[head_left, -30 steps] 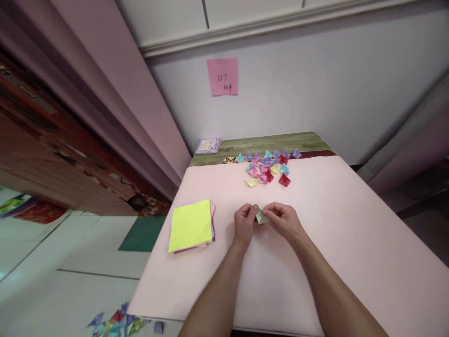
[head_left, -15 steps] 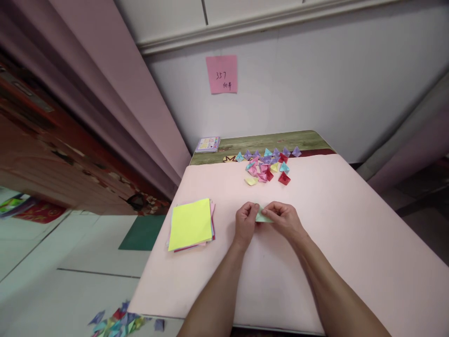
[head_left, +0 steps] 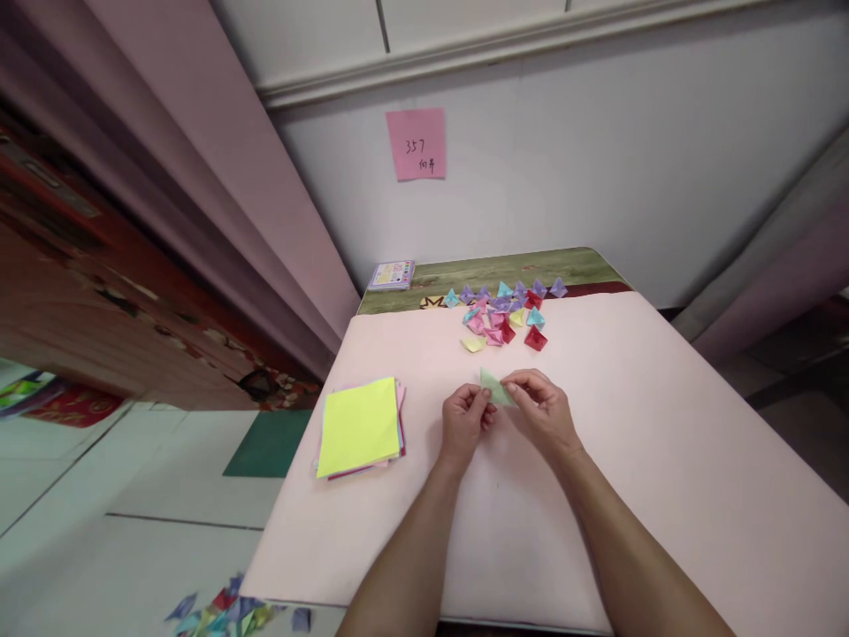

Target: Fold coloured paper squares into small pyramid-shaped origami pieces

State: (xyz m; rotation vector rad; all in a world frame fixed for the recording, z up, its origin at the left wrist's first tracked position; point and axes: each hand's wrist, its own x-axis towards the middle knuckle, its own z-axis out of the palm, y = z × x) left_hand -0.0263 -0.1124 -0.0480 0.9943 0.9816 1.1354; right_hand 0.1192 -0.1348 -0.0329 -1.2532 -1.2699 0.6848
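Observation:
A small pale green folded paper (head_left: 494, 387), now showing a triangular shape, is held between both hands above the pink tabletop (head_left: 531, 522). My left hand (head_left: 464, 420) pinches its lower left edge between thumb and fingers. On the other side my right hand (head_left: 544, 409) grips the right corner with thumb and forefinger. Beyond the hands lie several small folded paper boats (head_left: 504, 318) in purple, pink, red, yellow and blue. To the left rests a stack of square paper (head_left: 360, 427) with a bright yellow sheet on top.
A small stack of printed packs (head_left: 392, 275) sits at the table's far left corner. On the floor at lower left lie more folded paper pieces (head_left: 229, 610). A pink note (head_left: 416, 144) is stuck to the wall, and a curtain hangs at left.
The green paper has turned, so a pointed corner now stands up between my hands. My right hand has shifted slightly up and to the right.

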